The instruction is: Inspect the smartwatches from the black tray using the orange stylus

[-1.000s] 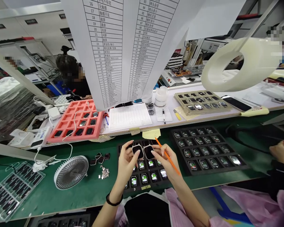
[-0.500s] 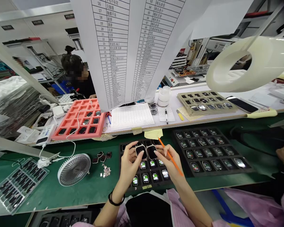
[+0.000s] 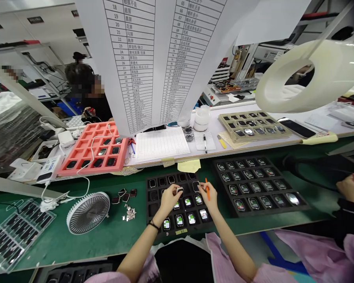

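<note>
A black foam tray [image 3: 150,232] in front of me holds several square smartwatches, some with lit green-and-white screens. Over its middle, my left hand [image 3: 168,199] is closed, pinching a smartwatch [image 3: 180,191] seen partly edge-on. At the tray's upper right, my right hand [image 3: 210,197] has its fingertips on the edge of another smartwatch [image 3: 196,186] with a dark screen, low at a slot. Whether it rests in the slot, I cannot tell. An orange stick [image 3: 207,188] is also tucked in the right hand, pointing up.
A second black tray of watches [image 3: 235,210] lies to the right, near a co-worker's hand [image 3: 352,188]. On the left are a small fan [image 3: 89,214], silvery pieces [image 3: 130,213] and a clear tray [image 3: 13,236]. The shelf carries a pink tray [image 3: 91,135]; a tape roll [image 3: 262,94] hangs above.
My hands have moved apart and lower; the two watches held side by side are now separate. The right one has come down to the tray's upper right. The orange stick has turned more upright.
</note>
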Tool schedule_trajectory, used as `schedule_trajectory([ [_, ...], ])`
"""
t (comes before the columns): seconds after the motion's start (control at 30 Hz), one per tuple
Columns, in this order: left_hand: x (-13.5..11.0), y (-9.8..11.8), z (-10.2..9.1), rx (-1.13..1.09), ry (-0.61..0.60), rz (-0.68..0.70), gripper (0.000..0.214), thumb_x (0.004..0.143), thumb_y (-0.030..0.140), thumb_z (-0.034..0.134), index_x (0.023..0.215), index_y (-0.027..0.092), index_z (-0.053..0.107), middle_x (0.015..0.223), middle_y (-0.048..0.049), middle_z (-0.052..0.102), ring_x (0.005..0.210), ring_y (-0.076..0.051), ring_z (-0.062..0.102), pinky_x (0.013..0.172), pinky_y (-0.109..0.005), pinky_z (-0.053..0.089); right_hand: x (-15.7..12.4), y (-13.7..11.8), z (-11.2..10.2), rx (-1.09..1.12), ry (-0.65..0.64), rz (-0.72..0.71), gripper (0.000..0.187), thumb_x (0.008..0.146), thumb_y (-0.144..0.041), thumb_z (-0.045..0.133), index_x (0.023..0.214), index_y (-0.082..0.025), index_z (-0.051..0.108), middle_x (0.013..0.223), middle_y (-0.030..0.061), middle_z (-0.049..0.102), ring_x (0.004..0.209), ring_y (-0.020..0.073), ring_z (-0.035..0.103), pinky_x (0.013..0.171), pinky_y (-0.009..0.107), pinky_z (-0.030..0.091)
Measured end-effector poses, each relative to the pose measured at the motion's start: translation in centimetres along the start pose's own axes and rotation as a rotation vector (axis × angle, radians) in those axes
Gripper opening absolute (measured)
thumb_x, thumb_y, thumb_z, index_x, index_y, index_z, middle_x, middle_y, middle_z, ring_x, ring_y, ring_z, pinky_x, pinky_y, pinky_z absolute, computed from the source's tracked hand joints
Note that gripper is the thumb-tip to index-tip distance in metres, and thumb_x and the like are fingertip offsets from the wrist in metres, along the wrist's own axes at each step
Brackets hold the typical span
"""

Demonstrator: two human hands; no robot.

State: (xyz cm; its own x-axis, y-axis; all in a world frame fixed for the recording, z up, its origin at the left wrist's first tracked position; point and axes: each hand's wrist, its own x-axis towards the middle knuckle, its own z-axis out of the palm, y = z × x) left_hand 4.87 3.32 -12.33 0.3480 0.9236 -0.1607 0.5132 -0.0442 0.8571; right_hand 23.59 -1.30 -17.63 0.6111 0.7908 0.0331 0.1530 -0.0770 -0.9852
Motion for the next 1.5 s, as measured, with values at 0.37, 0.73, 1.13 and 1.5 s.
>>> schedule_trajectory([
  [0.37,7.5,-7.5,8.9,0.261,-0.041,0.077,0.016,0.09,0.026,0.058,0.097,0.013,0.062,0.102,-0.0053,0.064,0.095,-0.018,0.062,0.084,-0.04,0.052,2.0,9.8,2.5,-0.307,-0.01,-0.092,0.03,0.091,-0.041,0.056,0.076,-0.015,0.057,0.075,-0.0006,0.061,0.068,0.0137,0.059,0.067,0.031,0.049],
  [0.73,0.2,-11.3,3.0,0.537,0.013,-0.048,0.022,0.086,0.006,0.043,0.094,0.015,0.061,0.1,-0.0088,0.062,0.099,-0.021,0.059,0.088,-0.035,0.047,-4.7,8.0,4.8,-0.402,-0.362,-0.139,0.032,0.092,-0.039,0.04,0.063,-0.025,0.034,0.06,-0.0012,0.051,0.057,0.0172,0.054,0.06,0.028,0.043],
  [1.13,-3.1,-11.2,3.4,0.64,0.02,-0.351,0.03,0.09,0.018,0.045,0.118,0.006,0.05,0.113,-0.0214,0.061,0.111,-0.029,0.057,0.086,-0.034,0.045,-7.1,7.7,9.8,-0.49,-0.472,-0.047,0.017,0.085,-0.02,0.047,0.07,-0.024,0.04,0.06,0.0013,0.052,0.059,0.023,0.061,0.057,0.03,0.043],
  [1.5,-3.3,-12.1,2.2,0.468,-0.078,-0.351,0.03,0.098,0.02,0.03,0.113,0.014,0.055,0.106,-0.0123,0.069,0.106,-0.022,0.062,0.086,-0.032,0.045,-7.9,8.1,10.1,-0.364,-0.493,-0.013,0.034,0.093,-0.041,0.028,0.083,-0.022,0.054,0.047,-0.0023,0.047,0.045,0.0245,0.059,0.045,0.03,0.04],
])
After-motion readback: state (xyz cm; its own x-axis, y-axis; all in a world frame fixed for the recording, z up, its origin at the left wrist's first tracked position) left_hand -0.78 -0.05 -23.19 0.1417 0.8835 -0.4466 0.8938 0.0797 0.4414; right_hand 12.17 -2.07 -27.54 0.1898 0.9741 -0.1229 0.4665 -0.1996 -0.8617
